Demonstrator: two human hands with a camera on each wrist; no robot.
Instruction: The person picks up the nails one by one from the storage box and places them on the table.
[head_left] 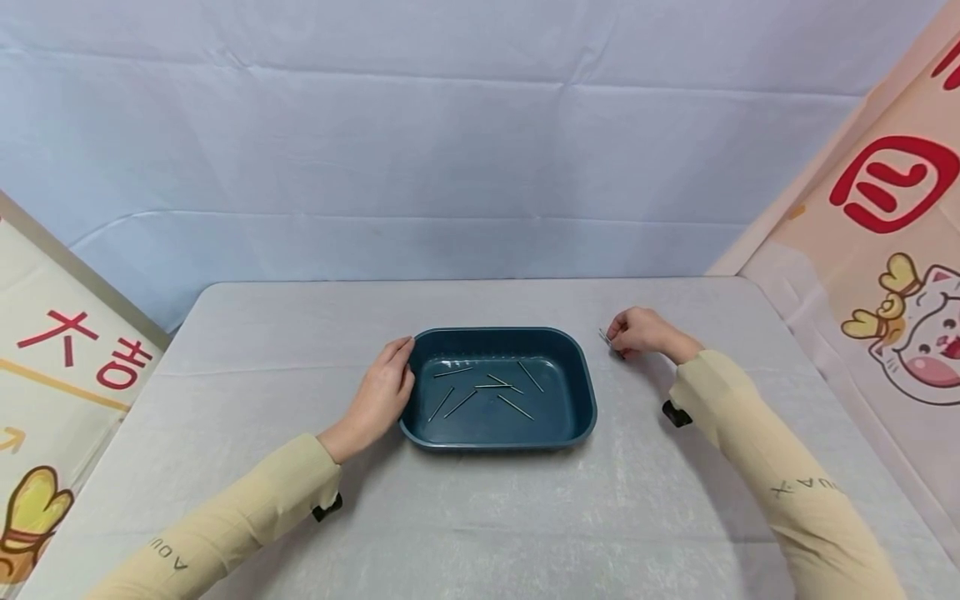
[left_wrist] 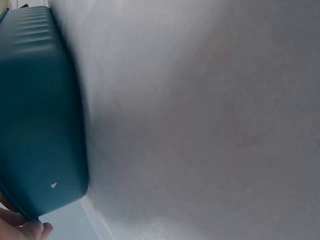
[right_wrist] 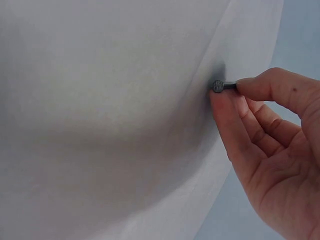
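Observation:
A dark teal plastic tray [head_left: 495,446] stands on the table with several thin metal nails [head_left: 515,407] scattered over its floor. My left hand [head_left: 378,396] grips the tray's left rim near the far corner; in the left wrist view its fingertips [left_wrist: 35,228] show at the rim. To the right of the tray, my right hand [head_left: 643,331] pinches a nail [right_wrist: 218,86] between thumb and index finger, close over the table. Its round, textured head faces the right wrist camera, while the fingers partly hide its shank.
A pale grey cloth covers the table [head_left: 480,517]. Behind it hangs a light blue-white sheet [head_left: 450,150]. Printed cloth panels stand at the left [head_left: 67,400] and right [head_left: 885,275] sides. Dark wrist devices [head_left: 677,413] show beneath both beige sleeves.

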